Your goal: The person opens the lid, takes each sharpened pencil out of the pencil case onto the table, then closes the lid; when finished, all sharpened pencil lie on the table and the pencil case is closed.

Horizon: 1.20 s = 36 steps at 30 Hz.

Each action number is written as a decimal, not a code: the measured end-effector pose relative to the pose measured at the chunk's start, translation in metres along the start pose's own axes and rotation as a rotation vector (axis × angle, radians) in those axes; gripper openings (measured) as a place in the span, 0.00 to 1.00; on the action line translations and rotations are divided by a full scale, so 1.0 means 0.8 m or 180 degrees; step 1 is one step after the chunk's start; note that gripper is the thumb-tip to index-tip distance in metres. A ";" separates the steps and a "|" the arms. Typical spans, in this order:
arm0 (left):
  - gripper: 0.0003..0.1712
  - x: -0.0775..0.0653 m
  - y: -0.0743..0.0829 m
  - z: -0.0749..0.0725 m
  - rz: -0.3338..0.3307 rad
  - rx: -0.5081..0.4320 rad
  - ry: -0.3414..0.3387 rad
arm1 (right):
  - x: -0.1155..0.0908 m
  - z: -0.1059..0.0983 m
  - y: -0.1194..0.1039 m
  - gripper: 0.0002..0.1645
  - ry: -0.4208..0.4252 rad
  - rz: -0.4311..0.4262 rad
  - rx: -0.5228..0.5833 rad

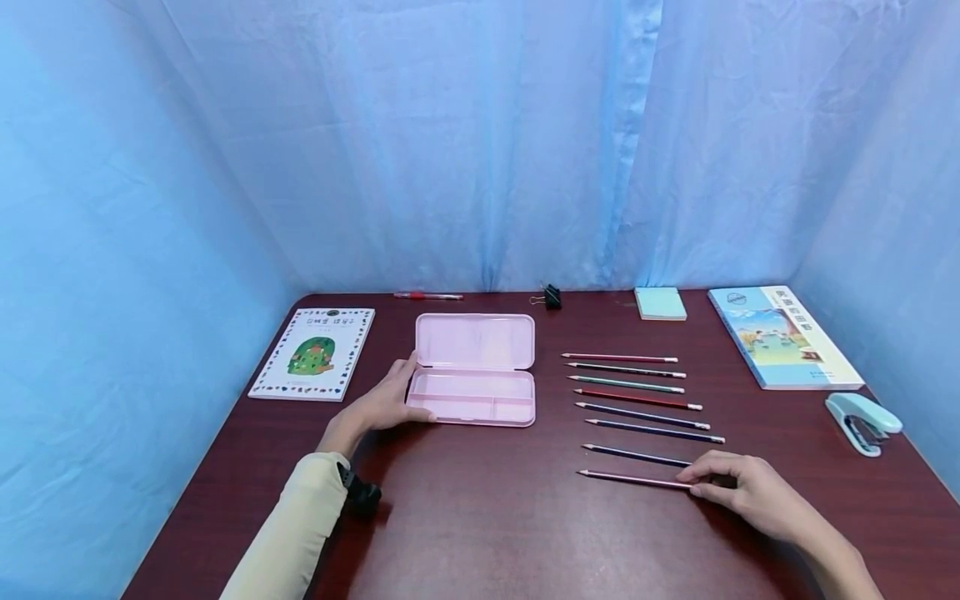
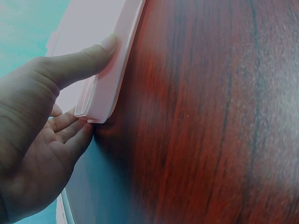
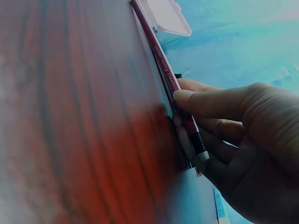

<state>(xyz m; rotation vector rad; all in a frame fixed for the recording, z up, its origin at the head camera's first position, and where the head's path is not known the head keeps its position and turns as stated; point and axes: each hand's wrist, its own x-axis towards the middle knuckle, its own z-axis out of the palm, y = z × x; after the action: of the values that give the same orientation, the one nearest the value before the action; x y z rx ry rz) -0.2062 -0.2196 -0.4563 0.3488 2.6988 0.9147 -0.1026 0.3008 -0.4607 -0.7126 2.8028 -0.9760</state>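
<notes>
A pink pencil case (image 1: 474, 381) lies with its lid raised at the back, its compartments facing up. My left hand (image 1: 387, 400) holds its left end, thumb (image 2: 96, 58) along the front wall and the other fingers round the side. On the right, my right hand (image 1: 750, 492) pinches the nearest pencil (image 1: 630, 478) close to its eraser end, between thumb and fingertips. That pencil is dark red with lettering and a white eraser (image 3: 202, 156) in the right wrist view. A dark blue pencil (image 1: 633, 454) lies just behind it, its eraser end hidden by the hand.
Several more pencils, among them a green one (image 1: 626, 384), lie in a row farther back. A picture book (image 1: 313, 354) is at left. Behind are a red pen (image 1: 427, 296), binder clip (image 1: 552, 297) and sticky notes (image 1: 660, 303). A thick book (image 1: 783, 337) and stapler (image 1: 862, 422) sit at right.
</notes>
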 end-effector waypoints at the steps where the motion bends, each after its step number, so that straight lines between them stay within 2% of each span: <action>1: 0.67 0.000 0.000 0.000 0.0008 -0.0001 0.0000 | 0.000 0.001 0.000 0.09 0.0035 0.0006 -0.0030; 6: 0.68 0.000 0.000 -0.001 0.0024 0.0013 0.0006 | -0.002 0.007 -0.001 0.13 0.0158 0.0035 -0.0224; 11: 0.68 0.000 0.001 -0.001 0.0016 0.0011 -0.0004 | -0.005 0.008 -0.002 0.14 0.0192 0.0080 -0.0244; 17: 0.67 -0.001 0.001 0.000 0.0038 0.0007 -0.0006 | -0.007 0.007 -0.007 0.15 0.0117 0.0078 -0.0244; 23: 0.67 -0.002 0.001 0.000 0.0028 -0.0003 -0.0014 | 0.001 0.003 -0.020 0.15 0.0207 -0.0109 -0.0291; 29: 0.68 -0.002 0.002 -0.001 -0.0002 -0.0005 -0.0018 | 0.041 -0.001 -0.041 0.13 0.0444 -0.0387 -0.0317; 32: 0.68 -0.002 0.002 -0.001 -0.0009 0.0018 -0.0014 | 0.072 0.000 -0.049 0.12 0.0540 -0.0528 -0.0286; 36: 0.68 -0.001 0.002 -0.001 0.0006 0.0034 -0.0016 | 0.116 0.006 -0.058 0.13 0.0497 -0.0516 -0.0118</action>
<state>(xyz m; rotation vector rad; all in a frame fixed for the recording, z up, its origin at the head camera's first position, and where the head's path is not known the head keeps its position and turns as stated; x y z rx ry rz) -0.2056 -0.2190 -0.4545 0.3554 2.7001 0.8991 -0.1654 0.2237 -0.4302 -0.9192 2.9417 -1.0509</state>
